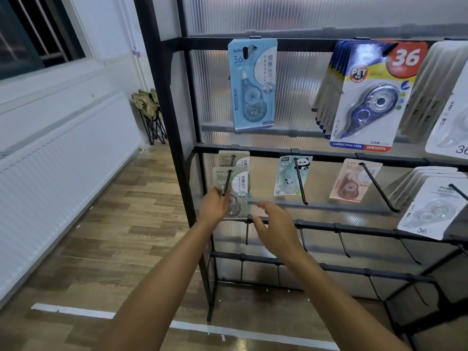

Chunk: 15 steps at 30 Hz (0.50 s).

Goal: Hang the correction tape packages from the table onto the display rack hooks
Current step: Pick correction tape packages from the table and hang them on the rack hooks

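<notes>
Two grey-green correction tape packages hang on the far-left hook [227, 182] of the display rack [177, 148], middle row. The left hand [214, 205] pinches the near package [231, 193] by its left edge, thumb on the front, grip clamped on the card. Just right of that package, the right hand [274, 230] hovers near it with fingers apart and relaxed, touching nothing.

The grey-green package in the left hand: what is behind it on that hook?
Behind the grey-green package, held by the left hand, hangs a second matching package on the same hook. Only its top shows; the front package covers the rest.
</notes>
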{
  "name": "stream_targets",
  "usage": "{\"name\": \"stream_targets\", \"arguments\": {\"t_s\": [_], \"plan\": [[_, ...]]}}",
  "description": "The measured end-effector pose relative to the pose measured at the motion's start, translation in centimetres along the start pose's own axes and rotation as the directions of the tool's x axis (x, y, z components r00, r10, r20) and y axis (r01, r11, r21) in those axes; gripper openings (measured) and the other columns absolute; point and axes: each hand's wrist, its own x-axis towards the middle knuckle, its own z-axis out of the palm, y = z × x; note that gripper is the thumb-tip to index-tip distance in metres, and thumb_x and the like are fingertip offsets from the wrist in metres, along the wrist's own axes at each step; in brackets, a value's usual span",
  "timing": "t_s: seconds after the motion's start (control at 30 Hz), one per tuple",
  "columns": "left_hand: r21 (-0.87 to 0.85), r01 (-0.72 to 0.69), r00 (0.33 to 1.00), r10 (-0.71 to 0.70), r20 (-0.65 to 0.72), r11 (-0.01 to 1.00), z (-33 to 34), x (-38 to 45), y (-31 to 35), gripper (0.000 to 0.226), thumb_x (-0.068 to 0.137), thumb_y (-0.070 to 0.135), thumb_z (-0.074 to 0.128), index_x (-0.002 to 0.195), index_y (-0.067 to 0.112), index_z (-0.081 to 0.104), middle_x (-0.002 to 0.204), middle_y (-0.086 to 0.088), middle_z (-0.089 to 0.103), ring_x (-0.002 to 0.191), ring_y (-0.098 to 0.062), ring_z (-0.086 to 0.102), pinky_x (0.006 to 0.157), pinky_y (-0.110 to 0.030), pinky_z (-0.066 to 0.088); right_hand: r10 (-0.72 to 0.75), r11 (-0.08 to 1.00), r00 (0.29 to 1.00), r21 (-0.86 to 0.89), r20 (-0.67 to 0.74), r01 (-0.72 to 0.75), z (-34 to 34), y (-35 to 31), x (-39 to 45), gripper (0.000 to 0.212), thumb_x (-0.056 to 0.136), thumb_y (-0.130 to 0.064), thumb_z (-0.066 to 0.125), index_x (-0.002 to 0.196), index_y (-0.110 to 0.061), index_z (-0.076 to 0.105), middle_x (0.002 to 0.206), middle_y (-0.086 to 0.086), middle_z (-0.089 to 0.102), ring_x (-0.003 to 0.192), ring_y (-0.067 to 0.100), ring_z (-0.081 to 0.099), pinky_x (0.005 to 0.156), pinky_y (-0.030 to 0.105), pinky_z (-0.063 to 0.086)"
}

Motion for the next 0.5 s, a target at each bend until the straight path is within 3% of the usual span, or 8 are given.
{"name": "stream_targets", "arguments": {"t_s": [0.2,0.4,0.5], "plan": [[0.100,0.021,0.997,-0.029,0.075,0.995,0.6,4.7,0.7,0.034,0.096,0.036,0.053,0.115,0.008,0.053,0.108,-0.011,0.064,0.098,-0.026,0.062,0.090,-0.043,0.051,0.046,0.998,0.998,-0.036,0.040,-0.045,0.3,1.4,-0.3,0.040,0.094,-0.023,0.055,0.132,-0.012,0.050,0.133,0.001,0.053,0.124,0.014,0.045,0.102,0.023,0.034],[0.131,0.155,0.986,-0.144,-0.087,0.979,1.8,4.3,-0.2,0.070,0.091,0.057,0.048,0.131,0.000,0.043,0.125,-0.018,0.055,0.111,-0.033,0.055,0.084,-0.040,0.045,0.049,0.998,0.997,-0.028,0.066,-0.047,-0.1,2.3,-1.1,0.037,0.093,-0.020,0.056,0.130,-0.013,0.053,0.129,0.002,0.056,0.120,0.014,0.048,0.098,0.018,0.032],[0.180,0.116,0.990,-0.100,-0.097,0.977,2.0,1.1,-1.5,0.062,0.094,0.054,0.044,0.127,0.002,0.047,0.125,-0.017,0.052,0.110,-0.028,0.053,0.077,-0.033,0.038,0.069,0.998,0.991,-0.016,0.115,-0.067,0.0,2.4,-1.6,0.039,0.093,-0.019,0.056,0.131,-0.013,0.052,0.131,0.003,0.055,0.122,0.016,0.047,0.097,0.019,0.032]]}}
